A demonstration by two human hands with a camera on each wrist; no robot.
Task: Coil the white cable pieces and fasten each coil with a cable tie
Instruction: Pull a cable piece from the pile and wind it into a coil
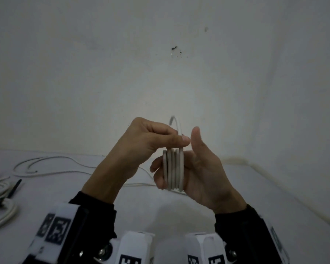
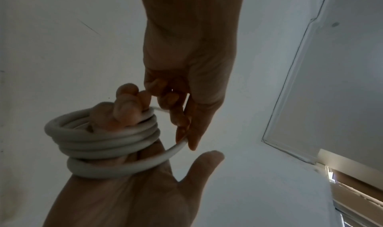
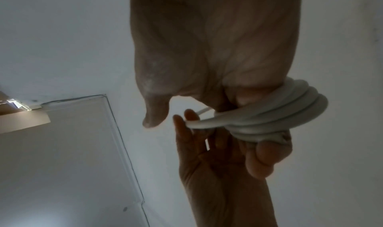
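Observation:
A white cable coil (image 1: 172, 168) of several turns is wound round the fingers of my right hand (image 1: 202, 172), whose thumb stands straight up. My left hand (image 1: 151, 136) pinches the cable just above the coil between thumb and fingers. The short free end (image 1: 176, 122) arcs up behind it. The coil (image 2: 103, 142) shows on the palm-up right hand (image 2: 124, 197), with the left hand's fingers (image 2: 182, 120) pinching the last turn from above. From the other side the coil (image 3: 269, 115) sits on the right hand (image 3: 207, 42), the left hand (image 3: 217, 165) below it.
Both hands are raised above a white table (image 1: 255, 197) against a white wall. Loose white cable (image 1: 46, 162) lies at the back left. A coil of cable (image 1: 2, 208) with a black cable tie (image 1: 15, 187) sits at the left edge.

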